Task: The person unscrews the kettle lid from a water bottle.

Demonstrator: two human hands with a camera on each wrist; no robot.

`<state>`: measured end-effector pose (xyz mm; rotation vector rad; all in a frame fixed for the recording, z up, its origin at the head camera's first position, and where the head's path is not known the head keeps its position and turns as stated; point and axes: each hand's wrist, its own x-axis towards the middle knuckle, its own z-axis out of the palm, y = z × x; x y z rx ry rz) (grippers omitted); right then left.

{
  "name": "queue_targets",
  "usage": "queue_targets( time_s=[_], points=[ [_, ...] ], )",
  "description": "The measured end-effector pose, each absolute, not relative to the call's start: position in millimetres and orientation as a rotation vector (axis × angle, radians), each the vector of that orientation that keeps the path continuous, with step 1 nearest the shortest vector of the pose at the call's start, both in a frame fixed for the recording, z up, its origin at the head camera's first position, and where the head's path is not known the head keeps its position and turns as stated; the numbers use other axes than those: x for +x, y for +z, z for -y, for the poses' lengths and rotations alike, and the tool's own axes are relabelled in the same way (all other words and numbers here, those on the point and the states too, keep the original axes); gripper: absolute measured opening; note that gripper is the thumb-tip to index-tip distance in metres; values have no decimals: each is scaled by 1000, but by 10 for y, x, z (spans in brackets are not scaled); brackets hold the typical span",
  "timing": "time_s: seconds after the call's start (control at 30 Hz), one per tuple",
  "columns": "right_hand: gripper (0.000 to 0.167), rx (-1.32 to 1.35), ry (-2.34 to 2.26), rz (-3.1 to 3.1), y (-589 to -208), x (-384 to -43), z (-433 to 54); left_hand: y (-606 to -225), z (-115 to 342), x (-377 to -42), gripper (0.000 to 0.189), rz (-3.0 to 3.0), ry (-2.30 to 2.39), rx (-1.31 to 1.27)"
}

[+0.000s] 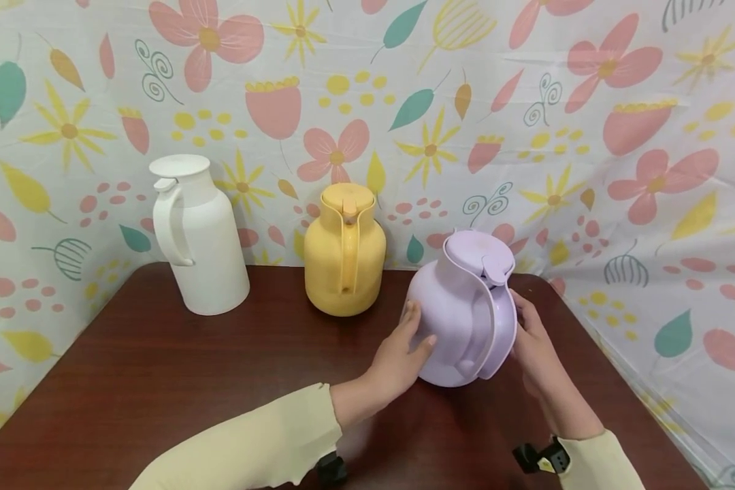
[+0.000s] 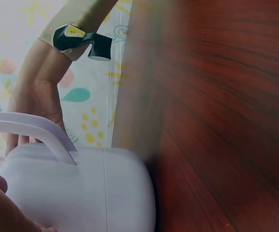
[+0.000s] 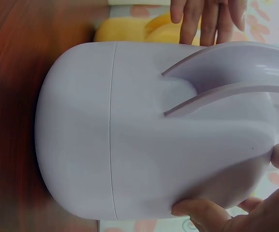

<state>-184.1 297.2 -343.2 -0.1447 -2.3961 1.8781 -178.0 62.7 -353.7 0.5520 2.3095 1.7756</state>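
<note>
A lavender thermos jug (image 1: 450,320) with a lid and a looped handle is at the right of the table, its handle towards me. My left hand (image 1: 395,361) holds its left side, thumb on the near face and fingers further round. On the other side my right hand (image 1: 533,337) holds the body beyond the handle, and its thumb and fingertips (image 3: 202,210) press the curved surface in the right wrist view. In the left wrist view the jug's base (image 2: 134,188) is close to the tabletop; whether it touches, I cannot tell.
A yellow thermos jug (image 1: 346,265) stands at the back middle of the dark wooden table (image 1: 220,361). Left of it is a taller white thermos jug (image 1: 211,245). A flower-patterned cloth (image 1: 367,88) hangs behind and beside the table. Both sleeve cuffs carry small black devices.
</note>
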Motion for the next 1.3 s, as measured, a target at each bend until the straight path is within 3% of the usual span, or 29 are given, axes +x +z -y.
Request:
queue_targets(
  time_s=[0.87, 1.3],
  points=[
    [64, 4, 1870, 2441, -3532, -1518, -2556, -3501, -39, -1433, 62, -2411, 1790, 634],
    [69, 180, 1648, 2514, -3565, -1426, -2431, -3600, 190, -1556, 71, -2715, 1709, 620]
  ],
)
